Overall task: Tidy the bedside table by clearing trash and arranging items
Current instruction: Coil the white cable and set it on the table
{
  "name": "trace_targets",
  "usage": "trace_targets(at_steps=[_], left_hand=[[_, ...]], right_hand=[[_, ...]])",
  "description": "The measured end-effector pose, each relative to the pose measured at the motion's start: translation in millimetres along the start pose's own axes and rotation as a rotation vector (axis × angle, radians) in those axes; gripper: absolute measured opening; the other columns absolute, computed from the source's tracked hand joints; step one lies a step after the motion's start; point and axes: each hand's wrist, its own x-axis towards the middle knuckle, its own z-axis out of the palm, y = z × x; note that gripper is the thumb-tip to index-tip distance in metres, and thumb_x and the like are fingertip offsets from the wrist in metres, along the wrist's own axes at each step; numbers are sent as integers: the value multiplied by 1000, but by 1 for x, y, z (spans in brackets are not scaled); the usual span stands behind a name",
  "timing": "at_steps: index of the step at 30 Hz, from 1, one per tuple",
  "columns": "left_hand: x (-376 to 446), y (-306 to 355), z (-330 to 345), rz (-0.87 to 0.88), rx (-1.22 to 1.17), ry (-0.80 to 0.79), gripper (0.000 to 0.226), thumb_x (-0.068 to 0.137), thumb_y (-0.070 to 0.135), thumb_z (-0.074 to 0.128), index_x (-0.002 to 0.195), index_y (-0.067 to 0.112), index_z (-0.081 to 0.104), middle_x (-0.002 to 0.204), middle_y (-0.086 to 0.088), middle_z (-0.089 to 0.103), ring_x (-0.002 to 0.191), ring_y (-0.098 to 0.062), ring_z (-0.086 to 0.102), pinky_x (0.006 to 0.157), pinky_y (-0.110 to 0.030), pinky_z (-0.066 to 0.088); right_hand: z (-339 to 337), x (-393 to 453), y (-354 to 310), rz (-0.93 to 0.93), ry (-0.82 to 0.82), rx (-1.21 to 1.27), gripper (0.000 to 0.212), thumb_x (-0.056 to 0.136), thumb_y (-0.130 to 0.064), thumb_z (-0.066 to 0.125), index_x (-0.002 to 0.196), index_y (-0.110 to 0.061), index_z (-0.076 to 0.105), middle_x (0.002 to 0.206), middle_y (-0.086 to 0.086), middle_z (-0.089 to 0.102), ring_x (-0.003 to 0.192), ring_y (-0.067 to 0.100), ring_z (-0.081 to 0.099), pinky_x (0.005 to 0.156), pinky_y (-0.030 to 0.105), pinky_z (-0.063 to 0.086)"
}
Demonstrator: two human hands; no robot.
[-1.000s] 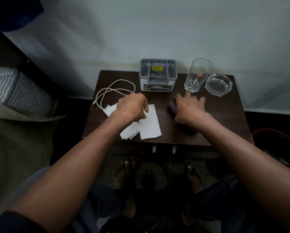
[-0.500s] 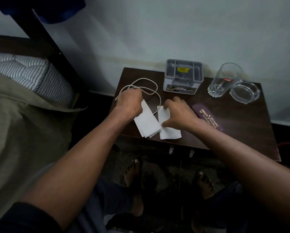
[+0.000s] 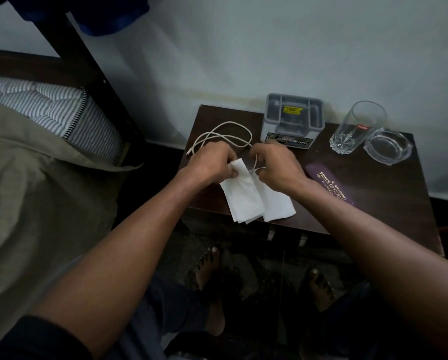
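White tissue papers (image 3: 251, 198) lie at the front left of the dark wooden bedside table (image 3: 389, 203), their lower ends hanging over the front edge. My left hand (image 3: 212, 162) pinches the top corner of the left tissues. My right hand (image 3: 274, 165) grips the top of the right tissue, with a loop of the white cable (image 3: 228, 133) passing by its fingers. The cable coils behind both hands. A purple spectacle case (image 3: 329, 185) lies to the right of my right wrist.
A grey plastic organiser box (image 3: 293, 123) stands at the back against the wall. A drinking glass (image 3: 358, 128) and a glass ashtray (image 3: 389, 149) sit at the back right. A bed with striped mattress (image 3: 56, 110) is at the left. My bare feet (image 3: 209, 281) are below.
My right hand left the spectacle case and came left onto the tissues. Both hands moved up to the tissues' top ends by the cable. The view swung left.
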Motion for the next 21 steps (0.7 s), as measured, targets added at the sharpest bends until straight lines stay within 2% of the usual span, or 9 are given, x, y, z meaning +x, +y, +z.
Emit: trace_targets(at_steps=[3,6,8,11,13,16,19,21], left_hand=[[0,-4,-7,-1,-2,-12,20,88,24,83,107,24,82,99,1,79,95,-22,73,88,-45,62],[1,-8,-12,-13,-19,-3,22,90,22,81,112,22,80,105,-2,79,99,-22,74,92,-47,62],[2,-10,-14,-17,-55,-17,20,90,18,81,110,19,81,102,-4,81,95,-22,76,91,-46,63],[1,-10,-15,-34,-135,-62,11,90,14,82,101,16,81,91,-4,82,80,-17,80,86,-42,66],[0,-10,-12,-68,-191,-68,12,91,12,81,102,16,80,94,-2,82,77,-13,80,85,-38,66],[2,-10,-6,-97,-222,-38,15,94,10,79,108,14,81,96,-4,81,76,-13,79,80,-33,67],[6,-6,-2,-80,-214,-5,20,94,11,78,113,15,82,98,-4,81,84,-17,79,84,-36,66],[9,-5,0,-69,-155,57,29,91,13,77,119,21,80,109,-2,80,101,-21,76,90,-34,61]], right_hand=[[9,4,1,-51,-64,-31,29,85,-1,73,105,-23,76,102,2,54,104,31,60,72,36,42],[14,8,-3,-79,-23,-81,21,88,-6,75,102,-22,78,104,4,54,111,32,57,70,36,39],[13,11,-5,-122,29,-127,14,91,-7,74,100,-18,77,111,8,57,115,32,56,69,37,40],[8,17,-7,-154,139,-72,13,94,-3,68,98,-16,69,116,9,55,102,29,60,65,42,51],[4,21,-10,-174,223,-25,18,94,-2,66,97,-19,62,117,6,56,88,28,64,64,48,58],[-1,25,-16,-177,338,16,19,97,-1,62,101,-20,59,106,3,64,79,28,65,62,45,55],[-6,28,-18,-143,425,139,11,101,-5,59,103,-16,61,90,3,70,75,28,66,60,43,52],[-11,30,-22,-109,479,304,10,100,-6,59,102,-14,63,85,3,71,75,25,67,63,47,55]])
